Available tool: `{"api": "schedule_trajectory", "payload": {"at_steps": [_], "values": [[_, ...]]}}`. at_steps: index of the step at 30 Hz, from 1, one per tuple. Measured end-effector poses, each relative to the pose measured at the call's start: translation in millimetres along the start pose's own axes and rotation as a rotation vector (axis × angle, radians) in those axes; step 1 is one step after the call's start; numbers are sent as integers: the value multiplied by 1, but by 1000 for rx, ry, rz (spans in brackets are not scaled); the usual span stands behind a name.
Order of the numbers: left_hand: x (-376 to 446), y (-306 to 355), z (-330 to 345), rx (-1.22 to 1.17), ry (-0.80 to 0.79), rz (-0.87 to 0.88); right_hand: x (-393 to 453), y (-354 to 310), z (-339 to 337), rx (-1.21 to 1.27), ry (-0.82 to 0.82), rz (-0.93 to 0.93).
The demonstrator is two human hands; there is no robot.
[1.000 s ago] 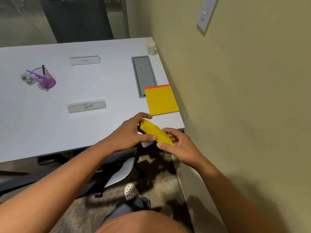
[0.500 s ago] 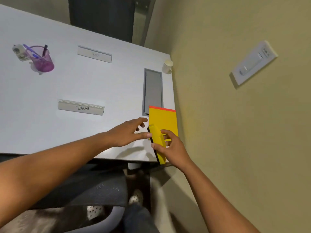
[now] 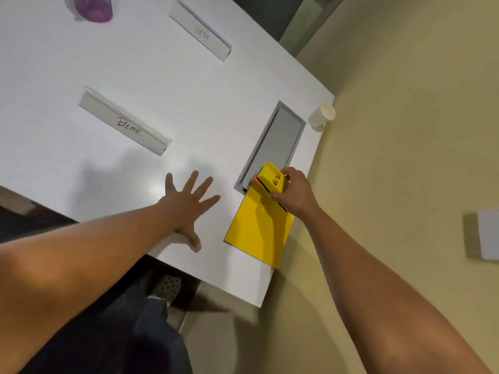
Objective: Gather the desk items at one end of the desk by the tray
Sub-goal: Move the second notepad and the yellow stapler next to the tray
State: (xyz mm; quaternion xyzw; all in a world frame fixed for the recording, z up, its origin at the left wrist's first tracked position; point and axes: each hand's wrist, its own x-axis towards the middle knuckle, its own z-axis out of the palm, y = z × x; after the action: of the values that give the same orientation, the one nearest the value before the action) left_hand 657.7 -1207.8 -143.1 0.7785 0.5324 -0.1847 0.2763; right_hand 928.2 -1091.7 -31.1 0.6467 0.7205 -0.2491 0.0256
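Single head-worn view, looking forward and steeply down from above the near desk (image 3: 167, 85) edge, rolled so the tabletop runs from 7 toward 1 o'clock. Close enough to fill the lower frame with both forearms; wall (image 3: 405, 130) at 3 o'clock, floor and shoe (image 3: 168, 286) at 6.

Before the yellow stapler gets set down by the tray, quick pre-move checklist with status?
1. Right hand grips the yellow plastic stapler: ok.
2. Stapler is over the far end of the flat yellow notepad, beside the recessed grey tray: ok.
3. Stapler touching the notepad: cannot tell.
4. Left hand spread flat on the white desk, apart from the drop spot: ok.
5. White cylindrical cup stands clear, beyond the tray: ok.
6. "BEAR" nameplate gathered by the tray: not ok.
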Motion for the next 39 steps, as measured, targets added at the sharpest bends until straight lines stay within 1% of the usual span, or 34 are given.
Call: {"api": "schedule_trajectory", "payload": {"at_steps": [4,7,12,20,25,31,39], "values": [[9,9,20,5,26,-51,54,19,-2,-123,-52,-40],[15,13,23,20,8,-97,78,32,2,-197,-105,-46],[13,18,15,41,-38,-138,97,50,2,-219,-108,-25],[10,19,9,52,-63,-145,96,67,-4,-201,-145,-52],[11,17,9,50,-72,-137,88,84,-12,-303,-219,-16],[11,17,10,40,-83,-130,86,93,-12,-319,-213,55],[12,16,12,42,-75,-123,83,97,-7,-322,-187,65]]}}
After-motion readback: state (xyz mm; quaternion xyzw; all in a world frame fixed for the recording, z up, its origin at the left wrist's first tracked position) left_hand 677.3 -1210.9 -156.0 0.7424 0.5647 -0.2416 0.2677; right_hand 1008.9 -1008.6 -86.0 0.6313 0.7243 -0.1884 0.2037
